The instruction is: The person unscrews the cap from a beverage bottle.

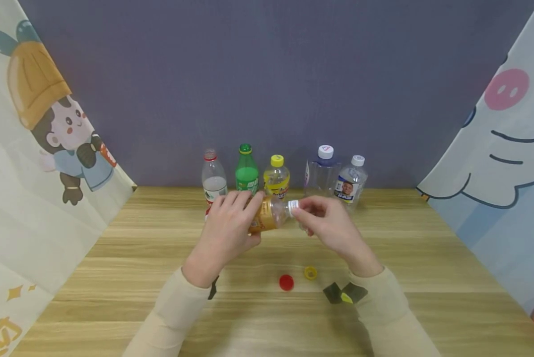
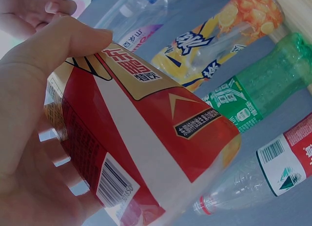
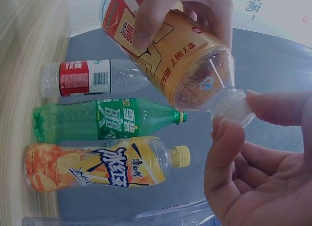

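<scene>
My left hand (image 1: 231, 223) grips a gold-and-red drink bottle (image 1: 263, 219) round its body and holds it tilted on its side over the table. In the left wrist view the bottle's red-and-white label side (image 2: 141, 133) faces the camera. The bottle's neck points right, toward my right hand (image 1: 334, 228). Thumb and fingers of that hand pinch the white cap (image 3: 233, 108) at the mouth of the bottle. Some droplets show inside the clear shoulder (image 3: 214, 72).
Along the back stand a clear bottle with a red ring (image 1: 214, 176), a green bottle (image 1: 247, 173), a yellow-capped bottle (image 1: 276, 178), a large white-capped bottle (image 1: 322, 176) and a smaller one (image 1: 352, 178). A red cap (image 1: 287, 282) and a yellow cap (image 1: 310, 272) lie in front.
</scene>
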Tool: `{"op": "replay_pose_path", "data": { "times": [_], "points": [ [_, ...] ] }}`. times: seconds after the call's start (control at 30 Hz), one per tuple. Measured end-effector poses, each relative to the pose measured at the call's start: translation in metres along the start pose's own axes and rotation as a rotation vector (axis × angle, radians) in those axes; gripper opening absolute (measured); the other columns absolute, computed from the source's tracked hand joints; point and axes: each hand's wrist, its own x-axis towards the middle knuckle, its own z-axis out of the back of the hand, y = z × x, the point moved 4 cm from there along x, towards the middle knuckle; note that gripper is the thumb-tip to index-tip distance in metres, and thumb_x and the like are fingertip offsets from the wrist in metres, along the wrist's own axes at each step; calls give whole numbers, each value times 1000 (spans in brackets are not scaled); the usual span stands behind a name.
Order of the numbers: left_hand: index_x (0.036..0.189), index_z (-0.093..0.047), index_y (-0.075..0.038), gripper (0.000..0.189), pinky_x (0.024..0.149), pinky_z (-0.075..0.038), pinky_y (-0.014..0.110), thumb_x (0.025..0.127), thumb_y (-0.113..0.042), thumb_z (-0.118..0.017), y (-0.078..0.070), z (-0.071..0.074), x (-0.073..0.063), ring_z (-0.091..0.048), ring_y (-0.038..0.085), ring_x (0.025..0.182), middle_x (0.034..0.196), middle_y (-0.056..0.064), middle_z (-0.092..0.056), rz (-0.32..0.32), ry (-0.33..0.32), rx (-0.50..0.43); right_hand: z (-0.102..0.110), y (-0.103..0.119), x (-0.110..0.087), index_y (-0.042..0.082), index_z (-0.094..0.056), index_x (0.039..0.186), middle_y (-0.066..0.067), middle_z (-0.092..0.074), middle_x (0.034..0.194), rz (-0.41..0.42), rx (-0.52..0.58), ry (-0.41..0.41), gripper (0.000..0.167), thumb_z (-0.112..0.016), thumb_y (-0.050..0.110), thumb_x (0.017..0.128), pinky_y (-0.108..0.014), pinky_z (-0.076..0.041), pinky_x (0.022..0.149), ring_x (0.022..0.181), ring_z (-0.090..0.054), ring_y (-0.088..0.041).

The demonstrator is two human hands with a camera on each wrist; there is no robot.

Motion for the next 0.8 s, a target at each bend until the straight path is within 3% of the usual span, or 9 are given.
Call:
{"op": "replay_pose_path", "data": {
  "times": [0.17,0.57,0.67,0.8],
  "points": [
    [130,-59,-9,77,78,-51,45,62,-28,-91,1,-1,0,-62,32,105,115,11,-66,11,16,-8,-1,0,1,-4,-69,110,-10,-66,82,88,-56,-23,24,-70,15,96,-31,-55,57,67,-61,-24],
    [132,-59,-10,79,79,-50,45,63,-29,-92,3,0,1,-61,31,107,118,11,-66,39,45,-47,-2,3,0,-4,-68,115,-10,-67,93,264,-176,-83,25,-72,5,92,-29,-57,64,73,-64,-25],
    [131,-59,-10,78,79,-50,45,63,-28,-92,4,0,1,-61,31,106,117,10,-66,40,35,-55,-2,3,0,-4,-67,117,-10,-67,94,255,-171,-74,27,-72,6,93,-29,-57,64,73,-63,-22],
    [130,-59,-10,77,80,-50,46,62,-26,-90,5,1,0,-61,31,105,116,10,-66,37,12,-54,0,0,0,-3,-65,120,-12,-66,97,176,-95,-43,30,-71,12,95,-31,-58,65,76,-63,-23]
  ]
}}
